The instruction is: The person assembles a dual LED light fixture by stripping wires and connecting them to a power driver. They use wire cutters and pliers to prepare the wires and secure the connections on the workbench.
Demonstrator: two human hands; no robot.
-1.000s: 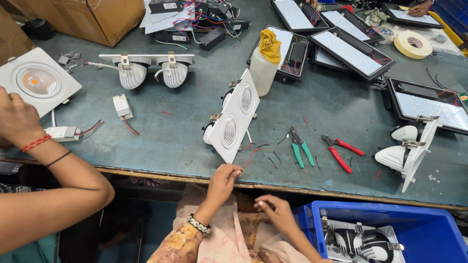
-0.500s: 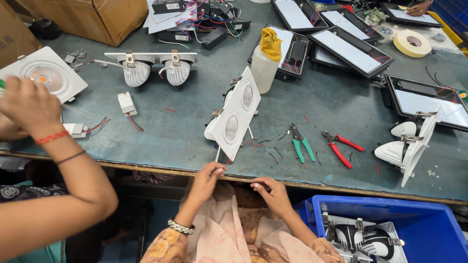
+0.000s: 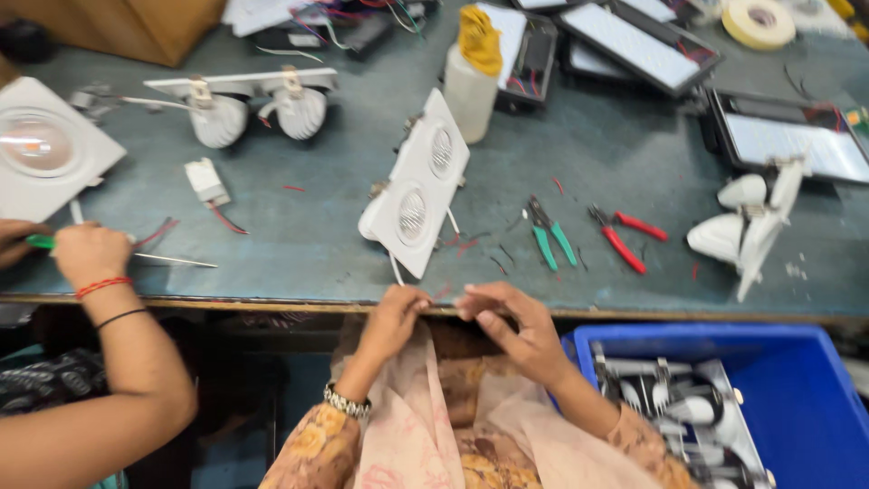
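wire: thin white lead [image 3: 396, 268] running down from the double spotlight fixture to the bench edge, right at my left fingertips. I'd say light, floppy, easy to kink, so best pinched close to its end.
fixture: white twin-lamp panel [image 3: 415, 186], tilted, just beyond both sets of fingers. Looks like rigid plastic or metal, fairly light; I'd grab it by the frame, not the lenses.
left hand [image 3: 395, 317]: fingers bunched together at the edge, seemingly pinching the wire.
right hand [image 3: 507, 321]: fingertips drawn together near the left ones; can't tell what's between them.
nearby: green cutters [image 3: 549, 235] and red pliers [image 3: 623, 237] beyond my right fingers.
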